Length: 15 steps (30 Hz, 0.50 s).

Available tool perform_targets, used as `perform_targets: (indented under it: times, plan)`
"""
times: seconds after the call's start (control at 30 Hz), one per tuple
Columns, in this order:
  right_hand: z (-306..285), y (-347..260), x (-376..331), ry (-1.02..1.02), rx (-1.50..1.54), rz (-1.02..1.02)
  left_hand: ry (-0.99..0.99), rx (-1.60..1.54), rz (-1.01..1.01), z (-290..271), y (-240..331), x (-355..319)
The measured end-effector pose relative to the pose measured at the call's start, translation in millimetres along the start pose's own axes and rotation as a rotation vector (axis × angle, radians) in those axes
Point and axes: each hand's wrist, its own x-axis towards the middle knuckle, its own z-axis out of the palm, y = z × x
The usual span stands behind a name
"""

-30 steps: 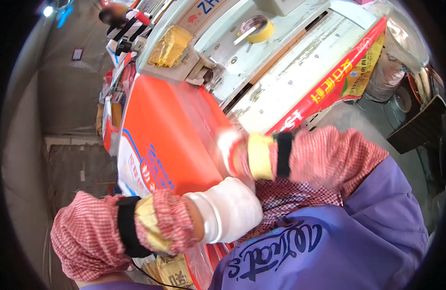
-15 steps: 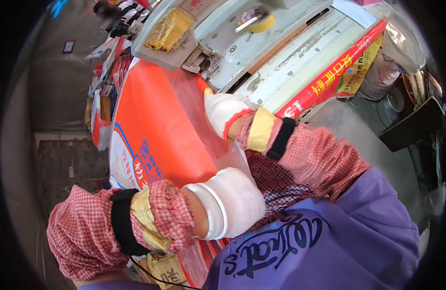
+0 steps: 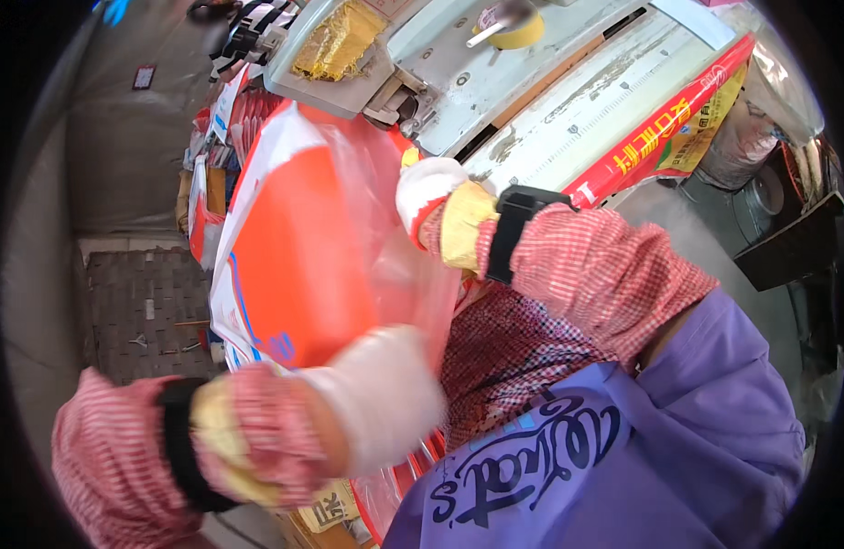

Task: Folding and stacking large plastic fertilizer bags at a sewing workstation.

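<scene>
A large red, white and blue woven-looking plastic bag (image 3: 294,247) with a clear film layer lies in front of me, its far end beside the metal parts of a pale machine (image 3: 394,96). My right hand (image 3: 428,194), in a white glove, is closed at the bag's right edge near the machine, its fingertips partly hidden. Over the bag's near part is my left hand (image 3: 385,393), also in a white glove. Motion smears it, and its fingers cannot be made out.
A yellow tape roll (image 3: 516,29) sits on the machine's bed, and a yellow pad (image 3: 340,41) is on the machine. A red and yellow printed bag (image 3: 665,128) lies along the pale worktop (image 3: 568,110). More red bags (image 3: 248,123) are stacked at the far left.
My left hand has moved left, away from my lap. The bag's film and far left edge have lifted and folded, showing white. My right hand stays near the machine.
</scene>
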Motion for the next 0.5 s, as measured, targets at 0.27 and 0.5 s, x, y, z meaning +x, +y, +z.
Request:
perform_targets:
  times: [0.27,0.5]
  plan:
    - [34,-9,-6,0.109,-0.47,0.092,-0.351,-0.095,-0.254,-88,-62,3]
    - [69,-31,6,0.167,-0.926,0.179,-0.178,0.224,-0.363,-76,-35,-56]
